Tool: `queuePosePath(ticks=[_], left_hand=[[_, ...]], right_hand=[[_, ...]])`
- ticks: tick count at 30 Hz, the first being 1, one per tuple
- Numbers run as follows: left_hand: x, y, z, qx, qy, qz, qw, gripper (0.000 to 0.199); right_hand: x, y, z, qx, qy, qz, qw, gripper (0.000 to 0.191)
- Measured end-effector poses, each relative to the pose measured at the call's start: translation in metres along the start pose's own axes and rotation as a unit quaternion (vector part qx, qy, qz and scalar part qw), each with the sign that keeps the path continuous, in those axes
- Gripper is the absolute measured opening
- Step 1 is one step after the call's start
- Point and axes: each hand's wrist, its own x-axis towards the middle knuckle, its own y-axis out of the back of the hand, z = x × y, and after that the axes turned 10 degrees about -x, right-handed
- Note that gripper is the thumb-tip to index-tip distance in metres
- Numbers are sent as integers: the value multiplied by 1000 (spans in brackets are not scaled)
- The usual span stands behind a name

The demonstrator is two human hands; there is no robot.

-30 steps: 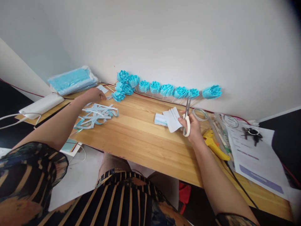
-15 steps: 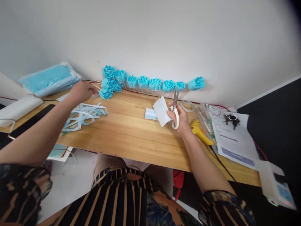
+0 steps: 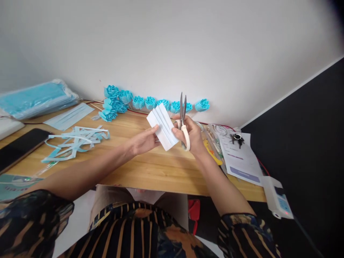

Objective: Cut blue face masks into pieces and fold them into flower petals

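Note:
A pale, pleated piece of face mask (image 3: 163,127) is held up over the middle of the table, between my two hands. My left hand (image 3: 145,142) grips its left edge, thumb on the front and fingers behind. With my right hand (image 3: 195,134) I pinch its right edge and hold white-handled scissors (image 3: 185,134). Their blades point up and stand slightly apart, off the piece. Behind the hands, several blue crafted flowers (image 3: 149,103) line the wall. A tangle of white and blue cut strips (image 3: 76,139) lies left of my left hand.
At the left are bagged blue masks (image 3: 40,96), a flat mask piece (image 3: 68,116) and a black phone (image 3: 23,145). To the right lie a yellow glue gun (image 3: 213,152), a printed sheet (image 3: 239,161) and keys (image 3: 238,139). A white device (image 3: 278,197) sits past the table's right end.
My left hand has come from the far left, by the flowers, to grip the mask piece. The right hand has brought the scissors and piece leftward. The view has shifted.

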Motion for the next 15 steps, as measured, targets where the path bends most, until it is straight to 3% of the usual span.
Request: queuePosePath(ticks=[3, 7, 10, 15], left_hand=[[9, -10, 10, -6, -83, 60, 995, 38], [15, -4, 24, 37, -173, 135, 975, 33], [16, 5, 31, 96, -186, 154, 966, 34], [15, 9, 34, 139, -174, 134, 966, 37]], right_hand=[[1, -3, 7, -2, -18, 28, 999, 39], [5, -5, 21, 14, -46, 56, 997, 41], [8, -4, 32, 43, -85, 69, 993, 44], [15, -7, 50, 120, -143, 62, 980, 49]])
